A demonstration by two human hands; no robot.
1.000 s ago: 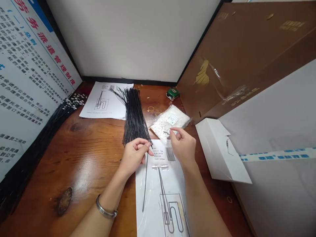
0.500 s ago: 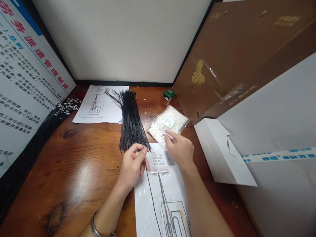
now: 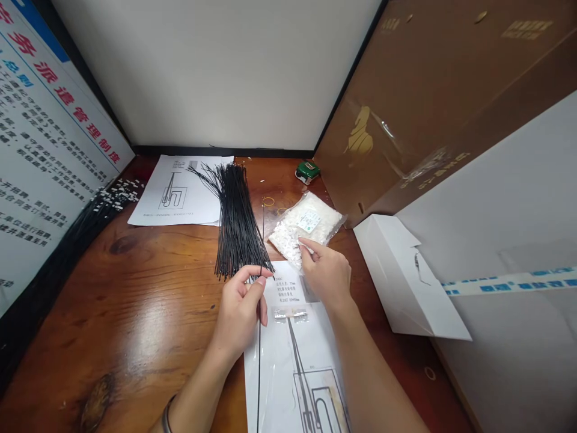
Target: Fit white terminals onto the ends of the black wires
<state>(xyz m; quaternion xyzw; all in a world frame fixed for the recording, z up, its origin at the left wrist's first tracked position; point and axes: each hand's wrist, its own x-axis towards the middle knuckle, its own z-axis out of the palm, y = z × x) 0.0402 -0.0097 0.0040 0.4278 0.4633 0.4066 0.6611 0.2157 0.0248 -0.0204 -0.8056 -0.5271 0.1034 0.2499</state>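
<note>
Between the thumb and index finger of my left hand is a thin black wire. Its upper end stands up above the fingers, and the rest hangs down over the printed sheet. My right hand is pinched closed at the near side of a clear plastic bag of small white pieces. Whatever lies between those fingertips is too small to make out against the white. Just beyond my left hand lies a thick bundle of black wires.
A printed drawing sheet lies beneath my hands, another sheet behind left. Black wires with white ends lie along the left board. A green tape measure and rubber bands are at the back. A white folded box stands right.
The black wire now rises above my left fingers, and its lower length has swung left to hang straighter. My right hand stays by the bag, its fingers pinched closer together.
</note>
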